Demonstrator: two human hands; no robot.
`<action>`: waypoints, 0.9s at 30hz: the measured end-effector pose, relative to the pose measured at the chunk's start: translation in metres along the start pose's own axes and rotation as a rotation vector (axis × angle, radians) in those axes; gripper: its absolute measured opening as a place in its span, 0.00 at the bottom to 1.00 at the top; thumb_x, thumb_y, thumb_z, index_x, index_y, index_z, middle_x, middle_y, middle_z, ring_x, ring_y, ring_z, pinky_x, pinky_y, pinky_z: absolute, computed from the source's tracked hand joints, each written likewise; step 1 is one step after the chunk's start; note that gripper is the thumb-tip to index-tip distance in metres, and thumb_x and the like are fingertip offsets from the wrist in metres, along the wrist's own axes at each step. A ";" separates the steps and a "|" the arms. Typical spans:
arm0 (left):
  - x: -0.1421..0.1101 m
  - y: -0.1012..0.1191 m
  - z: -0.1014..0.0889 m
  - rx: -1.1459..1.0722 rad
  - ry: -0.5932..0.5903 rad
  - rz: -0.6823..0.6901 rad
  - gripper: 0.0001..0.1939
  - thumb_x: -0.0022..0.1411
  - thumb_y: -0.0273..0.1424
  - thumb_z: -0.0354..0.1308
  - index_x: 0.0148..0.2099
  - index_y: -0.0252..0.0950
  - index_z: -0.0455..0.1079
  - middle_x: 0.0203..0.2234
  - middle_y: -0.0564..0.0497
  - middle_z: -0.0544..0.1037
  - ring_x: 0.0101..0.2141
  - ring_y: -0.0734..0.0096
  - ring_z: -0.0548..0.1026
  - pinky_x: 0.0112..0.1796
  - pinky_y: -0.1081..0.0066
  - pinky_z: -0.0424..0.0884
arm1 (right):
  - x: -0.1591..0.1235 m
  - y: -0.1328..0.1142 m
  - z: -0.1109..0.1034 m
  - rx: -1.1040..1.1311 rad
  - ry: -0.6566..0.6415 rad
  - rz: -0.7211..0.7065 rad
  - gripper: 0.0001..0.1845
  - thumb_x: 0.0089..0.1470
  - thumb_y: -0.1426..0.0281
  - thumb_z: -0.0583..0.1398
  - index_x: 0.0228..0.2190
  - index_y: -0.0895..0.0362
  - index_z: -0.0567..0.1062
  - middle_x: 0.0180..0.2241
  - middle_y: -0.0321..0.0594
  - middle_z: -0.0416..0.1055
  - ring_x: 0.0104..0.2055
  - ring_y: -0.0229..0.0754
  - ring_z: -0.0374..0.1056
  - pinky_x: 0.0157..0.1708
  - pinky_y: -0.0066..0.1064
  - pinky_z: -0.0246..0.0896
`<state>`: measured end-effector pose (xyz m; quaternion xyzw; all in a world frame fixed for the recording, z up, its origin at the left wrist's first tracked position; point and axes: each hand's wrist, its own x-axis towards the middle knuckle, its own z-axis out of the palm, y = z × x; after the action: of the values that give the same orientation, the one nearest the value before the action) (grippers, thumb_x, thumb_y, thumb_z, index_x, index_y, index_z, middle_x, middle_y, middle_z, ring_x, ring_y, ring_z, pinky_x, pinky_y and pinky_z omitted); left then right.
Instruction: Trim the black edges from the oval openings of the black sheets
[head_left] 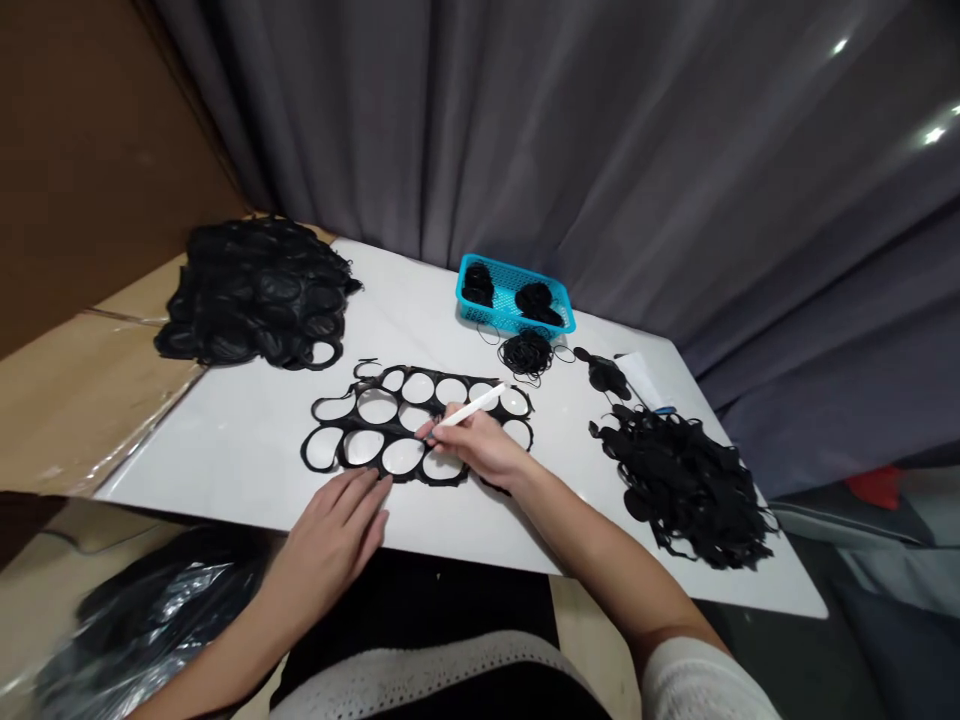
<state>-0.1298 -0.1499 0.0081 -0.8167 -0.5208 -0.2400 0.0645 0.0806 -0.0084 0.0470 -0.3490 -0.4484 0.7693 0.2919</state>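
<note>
Mid-frame, the right hand [489,448] gripped a white pen-like tool [474,404] over the black holed sheet [386,428]. The left hand [334,535] lay open by its lower edge; too light a hold risked snagged, torn strips.

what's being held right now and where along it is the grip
The right hand holds a slim white pen-like tool, gripped near its lower end, close to the black sheet; the left hand holds nothing that shows.

Small workspace: black cut-out pieces heaped [682,485] on a white table [247,435].
</note>
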 end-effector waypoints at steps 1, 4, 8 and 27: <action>-0.002 -0.001 0.001 -0.001 -0.007 0.001 0.17 0.72 0.30 0.53 0.60 0.32 0.69 0.52 0.39 0.76 0.53 0.51 0.73 0.53 0.53 0.70 | -0.001 0.005 0.008 -0.100 -0.030 -0.012 0.17 0.47 0.65 0.69 0.25 0.54 0.64 0.36 0.40 0.79 0.31 0.36 0.70 0.31 0.28 0.64; -0.007 -0.001 0.005 -0.022 -0.023 -0.014 0.18 0.71 0.29 0.53 0.61 0.35 0.69 0.53 0.41 0.77 0.55 0.53 0.73 0.55 0.54 0.69 | -0.006 0.016 0.023 -0.460 -0.045 -0.106 0.11 0.53 0.67 0.64 0.26 0.54 0.67 0.36 0.38 0.78 0.32 0.37 0.68 0.32 0.29 0.61; -0.010 0.000 0.007 -0.034 -0.024 -0.025 0.18 0.72 0.30 0.53 0.62 0.36 0.69 0.54 0.43 0.77 0.55 0.54 0.72 0.56 0.55 0.68 | -0.010 0.023 0.030 -0.711 -0.035 -0.203 0.07 0.55 0.69 0.61 0.26 0.54 0.69 0.34 0.35 0.76 0.36 0.39 0.68 0.37 0.31 0.61; 0.000 -0.004 0.004 -0.048 0.009 0.028 0.15 0.72 0.28 0.51 0.57 0.34 0.71 0.48 0.43 0.79 0.53 0.55 0.72 0.54 0.56 0.69 | 0.012 0.012 0.007 -1.251 0.140 -0.606 0.07 0.60 0.74 0.56 0.31 0.52 0.71 0.33 0.42 0.73 0.40 0.48 0.67 0.42 0.37 0.62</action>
<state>-0.1317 -0.1469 0.0038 -0.8241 -0.5031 -0.2551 0.0509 0.0667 -0.0076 0.0356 -0.3600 -0.8649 0.2272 0.2661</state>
